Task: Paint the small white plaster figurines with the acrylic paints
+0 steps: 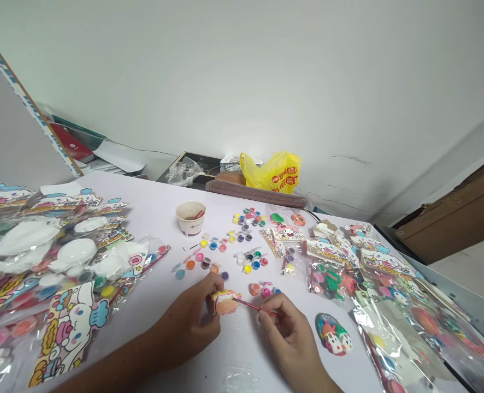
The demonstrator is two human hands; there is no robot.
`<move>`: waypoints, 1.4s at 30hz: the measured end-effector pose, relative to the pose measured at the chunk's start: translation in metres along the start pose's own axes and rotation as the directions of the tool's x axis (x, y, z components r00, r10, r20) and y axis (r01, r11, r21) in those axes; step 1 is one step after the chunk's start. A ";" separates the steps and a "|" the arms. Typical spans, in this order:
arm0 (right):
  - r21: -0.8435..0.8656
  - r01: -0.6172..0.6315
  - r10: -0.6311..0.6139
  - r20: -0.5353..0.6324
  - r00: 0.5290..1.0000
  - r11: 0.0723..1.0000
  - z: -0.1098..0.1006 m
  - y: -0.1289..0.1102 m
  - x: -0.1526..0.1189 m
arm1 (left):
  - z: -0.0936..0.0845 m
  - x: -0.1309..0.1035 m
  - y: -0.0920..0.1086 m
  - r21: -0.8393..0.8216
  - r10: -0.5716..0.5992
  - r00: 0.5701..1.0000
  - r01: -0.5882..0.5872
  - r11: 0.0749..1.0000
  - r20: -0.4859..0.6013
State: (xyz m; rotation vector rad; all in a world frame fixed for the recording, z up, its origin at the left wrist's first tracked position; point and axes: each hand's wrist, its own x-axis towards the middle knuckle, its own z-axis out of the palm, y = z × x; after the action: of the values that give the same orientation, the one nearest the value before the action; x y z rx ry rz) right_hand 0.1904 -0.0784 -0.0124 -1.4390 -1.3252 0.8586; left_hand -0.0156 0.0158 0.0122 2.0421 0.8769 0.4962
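Near the front middle of the table, my left hand (193,319) pinches a small plaster figurine (225,304), painted yellow, white and peach. My right hand (287,330) grips a thin red paintbrush (252,306), and its dark tip meets the figurine's upper right side. Just beyond my hands lie little open paint pots (190,265) in many colours, some joined in strips. To the right of my right hand rests a painted plaque (334,334) with two white-faced characters. Behind the pots stands a paper cup (190,217) with red sticks in it.
Clear bags of white plaster pieces (74,255) and cartoon cards cover the left side of the table. More bagged kits (340,278) crowd the right. At the back, a yellow plastic bag (272,172) sits on a brown tray before the wall. Papers (121,155) lie behind on the left.
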 end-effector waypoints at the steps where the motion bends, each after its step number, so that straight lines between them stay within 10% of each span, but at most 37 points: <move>1: 0.002 -0.003 0.003 0.007 1.000 1.000 0.000 0.000 0.000 | 0.000 0.000 0.000 -0.006 0.000 1.000 0.000 1.000 -0.007; 42: 0.010 0.052 -0.052 -0.029 0.998 0.999 0.001 0.001 0.002 | -0.001 0.000 0.002 -0.048 -0.011 1.000 0.011 0.999 0.007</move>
State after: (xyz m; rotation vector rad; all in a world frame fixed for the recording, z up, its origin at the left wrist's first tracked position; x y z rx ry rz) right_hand 0.1898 -0.0764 -0.0131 -1.3972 -1.3289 0.8074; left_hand -0.0157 0.0161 0.0143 1.9931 0.8634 0.4993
